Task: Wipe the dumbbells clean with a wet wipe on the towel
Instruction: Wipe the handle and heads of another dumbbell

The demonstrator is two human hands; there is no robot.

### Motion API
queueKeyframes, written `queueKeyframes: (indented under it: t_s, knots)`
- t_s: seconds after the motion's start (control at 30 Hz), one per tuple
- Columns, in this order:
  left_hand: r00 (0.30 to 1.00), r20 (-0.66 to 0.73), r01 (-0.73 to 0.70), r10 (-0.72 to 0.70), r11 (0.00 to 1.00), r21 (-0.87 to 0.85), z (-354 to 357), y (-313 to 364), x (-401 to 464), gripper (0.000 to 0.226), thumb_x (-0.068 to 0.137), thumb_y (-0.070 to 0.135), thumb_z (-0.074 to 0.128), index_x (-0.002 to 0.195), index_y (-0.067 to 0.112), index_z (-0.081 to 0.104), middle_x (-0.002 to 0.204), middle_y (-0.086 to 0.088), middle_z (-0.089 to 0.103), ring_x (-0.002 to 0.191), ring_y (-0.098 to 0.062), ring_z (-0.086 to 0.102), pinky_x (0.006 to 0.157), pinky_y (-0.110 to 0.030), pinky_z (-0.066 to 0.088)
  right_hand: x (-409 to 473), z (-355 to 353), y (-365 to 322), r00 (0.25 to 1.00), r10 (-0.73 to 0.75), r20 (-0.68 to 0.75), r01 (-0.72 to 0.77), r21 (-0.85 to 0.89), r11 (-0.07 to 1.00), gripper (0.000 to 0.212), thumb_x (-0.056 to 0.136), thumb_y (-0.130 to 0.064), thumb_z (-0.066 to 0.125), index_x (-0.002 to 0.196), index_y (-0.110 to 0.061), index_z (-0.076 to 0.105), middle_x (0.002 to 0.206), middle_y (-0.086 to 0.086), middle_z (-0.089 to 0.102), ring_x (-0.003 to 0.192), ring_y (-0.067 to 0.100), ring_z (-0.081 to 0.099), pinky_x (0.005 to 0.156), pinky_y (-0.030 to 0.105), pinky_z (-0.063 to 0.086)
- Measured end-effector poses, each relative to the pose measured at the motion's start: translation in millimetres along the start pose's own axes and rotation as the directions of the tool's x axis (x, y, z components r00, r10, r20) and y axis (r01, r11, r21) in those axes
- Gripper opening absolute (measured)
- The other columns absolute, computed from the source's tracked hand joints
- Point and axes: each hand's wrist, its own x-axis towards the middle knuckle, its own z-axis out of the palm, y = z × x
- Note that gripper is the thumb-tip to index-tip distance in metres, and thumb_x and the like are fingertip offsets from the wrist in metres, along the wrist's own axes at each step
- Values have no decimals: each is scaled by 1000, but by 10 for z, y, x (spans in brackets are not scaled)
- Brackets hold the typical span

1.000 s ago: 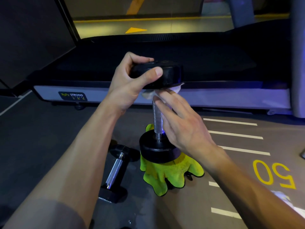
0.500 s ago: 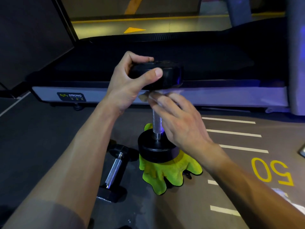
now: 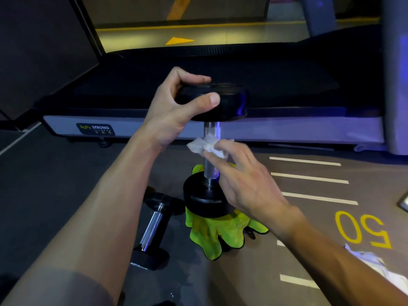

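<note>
A black dumbbell (image 3: 204,198) with a chrome handle stands upright on a crumpled yellow-green towel (image 3: 217,231) on the floor. My left hand (image 3: 176,107) grips its top weight head from the left side, thumb in front. My right hand (image 3: 241,183) holds a crumpled white wet wipe (image 3: 206,145) against the middle of the handle, fingers around the bar. A smaller dumbbell (image 3: 153,229) lies on the floor left of the towel.
A treadmill (image 3: 254,131) with a black belt stretches across behind the dumbbell. White stripes and a yellow "50" (image 3: 362,229) mark the floor on the right. Crumpled white material (image 3: 371,262) lies at the lower right.
My right hand has slid the wipe down from just under the top weight head to the middle of the handle. The left hand keeps its grip on the top head.
</note>
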Motion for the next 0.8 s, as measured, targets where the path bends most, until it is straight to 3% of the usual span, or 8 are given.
queueKeyframes:
  t_s: [0.17,0.23,0.37,0.47,0.57,0.7,0.73,0.8]
  knots:
    - [999,25,-25,24,999,38,-80,26,-22,38,74,44,77,103,28,59,133,-2,71,123,-17,67,102,-34,53,194,-96,23,993,71,-94,-52,188,981,57,90,9,58,145,-6,55,134,8,49,118,28,54,103,29,45]
    - [999,34,-31,28,996,82,-138,46,-15,34,76,44,74,101,27,58,132,-1,71,123,-17,67,101,-34,52,124,-47,40,998,41,-38,-34,163,986,50,92,4,58,142,-2,59,132,12,57,115,31,55,103,34,45]
    - [998,56,-13,4,987,162,-264,71,-13,38,77,44,70,104,20,56,133,0,71,124,-19,66,102,-36,53,-129,60,18,988,-4,153,-28,207,978,30,99,-12,56,125,-11,72,115,3,67,105,28,59,88,45,51]
    - [999,43,2,-10,983,184,-289,68,-65,51,79,48,75,112,14,55,134,2,70,125,-15,66,108,-41,53,-130,35,-76,973,6,232,-60,225,972,33,100,-21,49,119,-12,75,107,0,66,99,25,57,89,42,51]
    - [1000,21,-2,-3,972,234,-231,102,-88,54,77,55,80,108,19,56,130,7,72,120,-9,68,107,-40,54,-24,55,-416,954,80,288,-113,100,989,42,100,-33,38,111,-14,74,109,-1,67,109,22,53,95,38,47]
    - [1000,11,-12,9,968,250,-151,154,-78,50,72,57,84,102,27,57,127,10,73,117,-8,69,103,-41,56,152,138,-701,851,167,499,-156,-64,986,46,100,-33,11,78,-22,49,89,7,62,109,36,53,103,45,44]
    - [1000,7,-14,13,968,249,-145,159,-76,48,72,56,85,100,28,57,127,9,73,116,-9,70,103,-43,57,195,119,-671,835,154,528,-161,-34,986,42,99,-32,9,76,-23,44,87,9,61,105,38,53,102,47,44]
    - [1000,-6,-18,20,972,233,-156,160,-70,46,71,54,85,97,29,57,126,7,74,116,-11,70,104,-46,56,212,-4,-547,824,190,534,-256,51,965,35,99,-34,25,72,-24,44,88,9,63,95,34,55,88,46,49]
